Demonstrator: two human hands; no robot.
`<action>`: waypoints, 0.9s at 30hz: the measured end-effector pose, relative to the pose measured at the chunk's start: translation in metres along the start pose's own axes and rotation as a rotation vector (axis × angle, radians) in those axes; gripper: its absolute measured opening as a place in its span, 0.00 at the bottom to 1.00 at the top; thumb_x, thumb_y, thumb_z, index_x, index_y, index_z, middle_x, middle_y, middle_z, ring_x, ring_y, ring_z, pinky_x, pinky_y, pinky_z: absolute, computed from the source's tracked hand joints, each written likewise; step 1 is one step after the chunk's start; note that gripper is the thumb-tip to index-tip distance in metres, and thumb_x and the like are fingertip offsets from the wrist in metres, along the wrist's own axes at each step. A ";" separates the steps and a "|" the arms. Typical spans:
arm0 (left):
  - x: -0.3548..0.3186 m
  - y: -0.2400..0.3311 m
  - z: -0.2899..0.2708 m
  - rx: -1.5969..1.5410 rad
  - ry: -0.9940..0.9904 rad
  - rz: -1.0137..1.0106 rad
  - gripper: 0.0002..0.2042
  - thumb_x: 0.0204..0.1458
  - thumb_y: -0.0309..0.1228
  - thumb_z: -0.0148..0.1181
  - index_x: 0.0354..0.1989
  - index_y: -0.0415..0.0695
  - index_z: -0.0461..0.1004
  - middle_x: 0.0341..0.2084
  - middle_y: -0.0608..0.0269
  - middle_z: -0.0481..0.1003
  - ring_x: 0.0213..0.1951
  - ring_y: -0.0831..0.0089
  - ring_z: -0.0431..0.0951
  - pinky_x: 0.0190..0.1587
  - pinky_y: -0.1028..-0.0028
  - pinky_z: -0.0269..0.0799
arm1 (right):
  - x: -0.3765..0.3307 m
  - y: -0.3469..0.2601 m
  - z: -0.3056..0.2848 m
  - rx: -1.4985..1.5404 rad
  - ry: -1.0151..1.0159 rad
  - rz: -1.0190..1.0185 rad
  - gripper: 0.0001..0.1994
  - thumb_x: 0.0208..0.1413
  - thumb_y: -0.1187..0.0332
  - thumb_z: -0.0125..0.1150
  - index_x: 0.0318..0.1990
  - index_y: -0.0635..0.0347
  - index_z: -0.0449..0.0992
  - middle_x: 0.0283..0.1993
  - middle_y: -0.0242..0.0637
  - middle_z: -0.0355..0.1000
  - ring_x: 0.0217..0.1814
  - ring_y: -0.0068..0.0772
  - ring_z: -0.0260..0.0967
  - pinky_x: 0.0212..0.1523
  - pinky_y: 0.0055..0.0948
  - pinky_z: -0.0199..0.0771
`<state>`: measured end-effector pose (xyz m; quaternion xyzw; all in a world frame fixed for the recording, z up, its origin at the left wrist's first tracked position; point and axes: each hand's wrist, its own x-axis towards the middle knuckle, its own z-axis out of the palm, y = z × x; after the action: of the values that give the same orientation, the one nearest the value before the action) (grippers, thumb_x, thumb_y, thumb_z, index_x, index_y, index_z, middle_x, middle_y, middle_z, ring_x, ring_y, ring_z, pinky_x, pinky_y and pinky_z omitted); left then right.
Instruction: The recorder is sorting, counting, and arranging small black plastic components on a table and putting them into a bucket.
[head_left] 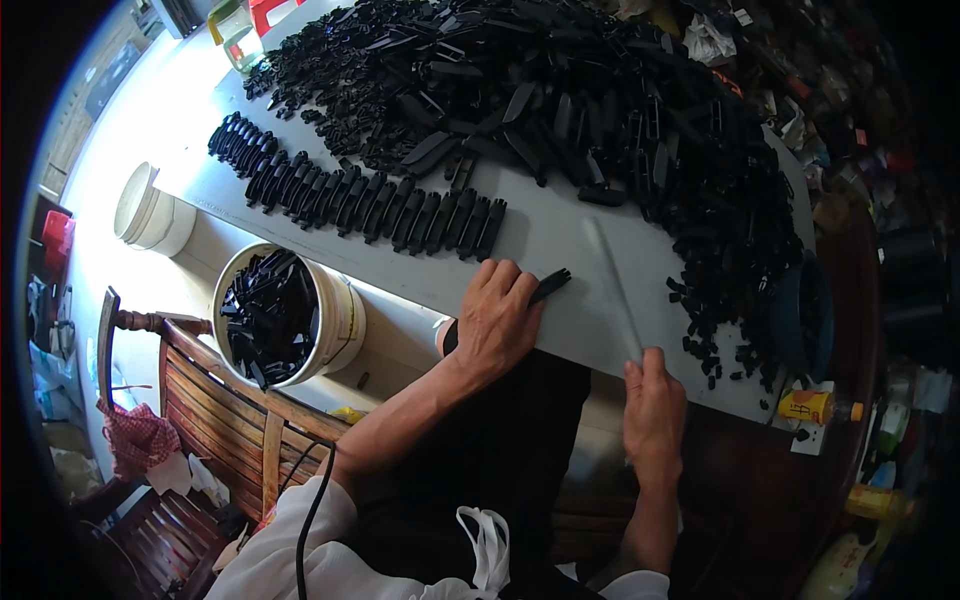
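Note:
My left hand (498, 312) is closed on a slim black plastic part (551, 285) at the table's front edge, and the part's far end pokes out past the fingers. My right hand (655, 408) grips the near end of a long, thin, pale grey stick (612, 285), smeared by motion, which points away over the grey table (560, 235). What kind of tool it is cannot be made out. Just beyond my left hand begins a neat row of black plastic parts (400, 212), set side by side and running off to the far left.
A large heap of black plastic parts (530, 100) covers the table's far side, with small ones spilling down the right. Below the left edge stand a bucket (345, 325) full of black pieces and a white bucket (165, 225). A wooden chair (215, 375) is at left, a blue container (805, 320) at right.

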<state>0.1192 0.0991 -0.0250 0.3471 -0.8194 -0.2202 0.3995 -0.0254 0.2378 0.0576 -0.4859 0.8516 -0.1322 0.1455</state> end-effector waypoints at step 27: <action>0.006 -0.009 -0.006 0.056 0.098 -0.058 0.15 0.38 0.22 0.64 0.36 0.40 0.69 0.30 0.55 0.66 0.35 0.57 0.68 0.37 0.64 0.66 | 0.012 -0.032 0.000 0.083 -0.066 -0.056 0.11 0.65 0.64 0.48 0.34 0.61 0.61 0.21 0.47 0.68 0.24 0.51 0.70 0.24 0.43 0.65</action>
<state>0.1251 0.0883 -0.0244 0.3920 -0.7943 -0.1913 0.4229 -0.0060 0.2120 0.0677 -0.5074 0.8261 -0.1554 0.1898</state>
